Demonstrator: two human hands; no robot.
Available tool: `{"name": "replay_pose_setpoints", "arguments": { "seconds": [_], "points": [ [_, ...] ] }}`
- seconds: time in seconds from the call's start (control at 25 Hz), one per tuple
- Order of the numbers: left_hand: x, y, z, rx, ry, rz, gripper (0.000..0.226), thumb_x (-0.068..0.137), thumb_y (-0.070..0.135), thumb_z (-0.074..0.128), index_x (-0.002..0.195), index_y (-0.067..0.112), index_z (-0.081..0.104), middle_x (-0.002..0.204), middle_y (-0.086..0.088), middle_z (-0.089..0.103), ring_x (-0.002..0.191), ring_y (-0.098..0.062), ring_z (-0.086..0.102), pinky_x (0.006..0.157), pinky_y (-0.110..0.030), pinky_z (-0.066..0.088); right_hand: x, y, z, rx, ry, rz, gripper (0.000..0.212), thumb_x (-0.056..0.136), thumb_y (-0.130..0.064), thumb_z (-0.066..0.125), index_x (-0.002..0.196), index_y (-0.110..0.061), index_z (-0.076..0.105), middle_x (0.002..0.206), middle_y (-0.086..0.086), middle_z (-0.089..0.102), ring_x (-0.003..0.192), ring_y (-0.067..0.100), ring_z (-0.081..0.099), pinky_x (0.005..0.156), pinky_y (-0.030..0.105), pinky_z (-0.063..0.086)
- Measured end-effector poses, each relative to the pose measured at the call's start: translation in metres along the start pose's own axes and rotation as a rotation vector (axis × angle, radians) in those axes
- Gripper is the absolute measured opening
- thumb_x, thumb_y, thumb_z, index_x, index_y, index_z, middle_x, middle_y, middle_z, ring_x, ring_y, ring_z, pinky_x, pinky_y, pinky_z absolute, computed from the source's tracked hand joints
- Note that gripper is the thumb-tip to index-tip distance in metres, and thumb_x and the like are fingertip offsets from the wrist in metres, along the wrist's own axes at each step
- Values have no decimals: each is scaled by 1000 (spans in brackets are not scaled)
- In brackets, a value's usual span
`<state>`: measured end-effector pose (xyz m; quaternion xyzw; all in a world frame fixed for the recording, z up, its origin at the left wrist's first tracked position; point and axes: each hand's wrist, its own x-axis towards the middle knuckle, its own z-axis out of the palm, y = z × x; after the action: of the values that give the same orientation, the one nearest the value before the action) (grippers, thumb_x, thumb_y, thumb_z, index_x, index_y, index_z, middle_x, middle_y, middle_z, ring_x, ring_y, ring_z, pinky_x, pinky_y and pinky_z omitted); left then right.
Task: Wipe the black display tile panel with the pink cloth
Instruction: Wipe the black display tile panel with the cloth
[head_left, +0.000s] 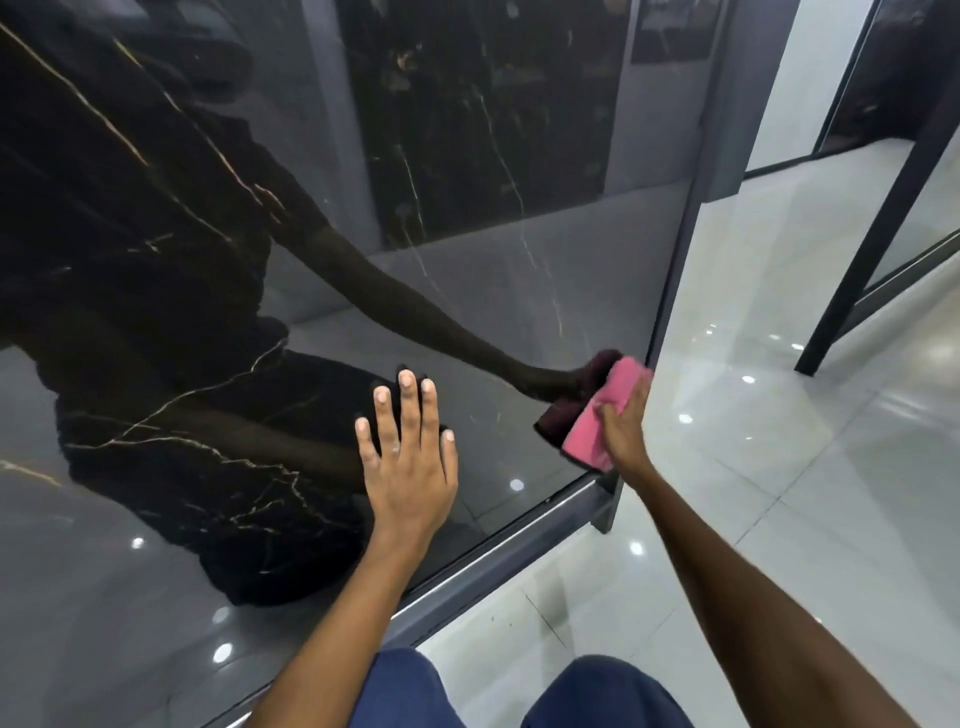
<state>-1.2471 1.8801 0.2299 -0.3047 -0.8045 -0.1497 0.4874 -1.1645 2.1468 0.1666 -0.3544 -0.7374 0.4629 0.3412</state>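
Right hand (621, 431) had its fingers pressing the pink cloth (597, 428) at the black panel (208, 260)'s lower right corner; left hand (408, 457) lay flat, fingers apart, and probably risked smudging the gloss.

- Overall exposure: moderate; the right half is bright, the left half dark.
- Light source: overhead spot lamps, not directly in view; they show as small white points on the floor tiles (779, 467) and as matching points mirrored in the black tile panel (467, 260).
- Glare: a broad pale sheen lies across the floor at right; highlights there are near washed out.
- Reflection: the glossy panel mirrors the person's arm and body as a dark shape, masking much of its surface.
- Shadows: soft and faint; no hard edges.
- Distortion: wide-angle bend; the metal frame (670, 260) and table leg (872, 234) lean strongly.
- Sharpness: the centre is fairly crisp; the upper corners are soft and smeared.
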Motion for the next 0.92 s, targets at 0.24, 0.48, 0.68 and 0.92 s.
{"name": "replay_pose_setpoints", "arguments": {
  "seconds": [0.24,0.48,0.68,0.92],
  "points": [
    [-3,0,5,-13,24,15,66,99,34,28,152,12,-5,158,-6,-18,146,-25,-17,117,-44,-11,-17,-114,13,-1,218,-302,84,86,0,48,150,-22,-2,158,10,-12,146,31,1,118,51,12],
    [-7,5,3,-107,42,-38,64,99,32,28,152,16,-4,158,0,-19,146,-20,-17,117,-41,-12,-129,-1,87,-307,-56,-612,93,88,-10,49,145,-42,-18,154,-7,-30,144,32,-17,111,67,9],
    [-46,8,23,-46,-38,27,65,99,34,27,152,15,-6,158,-6,-21,145,-25,-20,116,-46,-11,-24,-33,13,-121,107,-423,81,83,-3,39,150,-25,-1,156,6,-21,145,25,-7,120,31,8],
    [-47,9,49,118,55,79,65,101,38,23,151,7,-6,157,-17,-18,144,-36,-16,115,-55,-8,6,-4,13,190,258,80,72,95,-3,42,150,-12,-3,159,8,-7,146,20,6,119,29,9]
  ]
}}
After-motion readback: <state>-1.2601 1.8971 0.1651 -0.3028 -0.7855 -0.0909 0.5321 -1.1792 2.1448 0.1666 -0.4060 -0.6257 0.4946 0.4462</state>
